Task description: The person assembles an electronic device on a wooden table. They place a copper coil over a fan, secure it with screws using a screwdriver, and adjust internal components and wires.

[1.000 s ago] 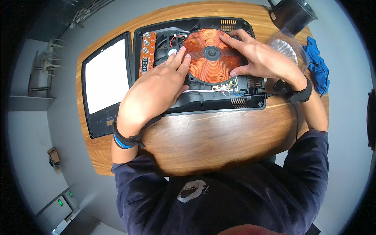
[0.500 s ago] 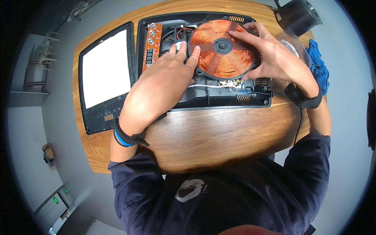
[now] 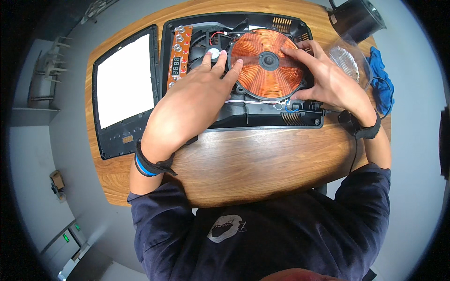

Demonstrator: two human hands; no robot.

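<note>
A round copper induction coil [image 3: 255, 44] lies in the open black housing of an induction cooker [image 3: 234, 122]. My right hand [image 3: 330, 77] holds the coil's right side, thumb at its near edge and fingers over the winding. With fingers spread, my left hand [image 3: 192, 100] reaches over the cooling fan [image 3: 199, 49]; one fingertip touches the coil's left part and others are by the fan's pale hub [image 3: 214, 53]. Left of the fan is an orange control board [image 3: 179, 51] with a small display. A white wire [image 3: 255, 101] runs below the coil.
The cooker's top panel [image 3: 124, 79], with a white sheet-like face and black frame, lies on the wooden table [image 3: 248, 164] at the left. To the right are a clear plastic container [image 3: 347, 63], a blue cloth [image 3: 383, 77] and a black pot-like vessel [image 3: 356, 21]. A black power cord [image 3: 355, 157] hangs near my right wrist.
The coil has shifted slightly toward me and to the right within the housing, my right hand moving with it. More of the fan and its hub shows beyond my left fingers.
</note>
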